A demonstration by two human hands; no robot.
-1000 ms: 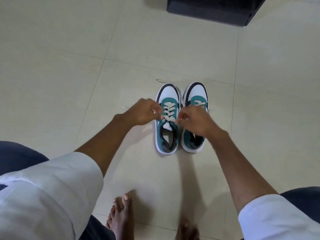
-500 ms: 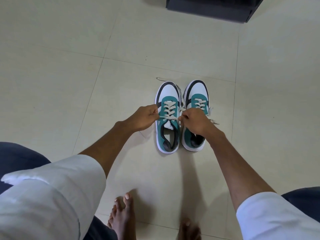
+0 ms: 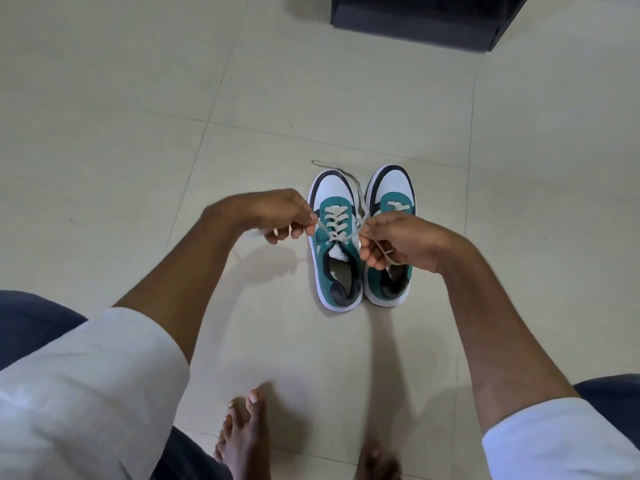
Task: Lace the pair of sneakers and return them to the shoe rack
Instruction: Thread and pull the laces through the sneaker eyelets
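Two sneakers (image 3: pixel 360 237) are set side by side on the tiled floor (image 3: pixel 138 133). The left shoe's lace (image 3: pixel 337 233) is pinched at each end by the left hand (image 3: pixel 273 216) and right hand (image 3: pixel 398 242). The right shoe's lacing is largely hidden; a dark unit (image 3: pixel 422 19) is cut off above.

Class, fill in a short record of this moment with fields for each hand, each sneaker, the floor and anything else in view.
left hand: pinching one lace end, pulled out to the left
right hand: pinching the other lace end
left sneaker: laced, lace pulled taut by both hands
right sneaker: partly hidden by the right hand
floor: pale tiles
dark furniture: top edge, beyond the sneakers
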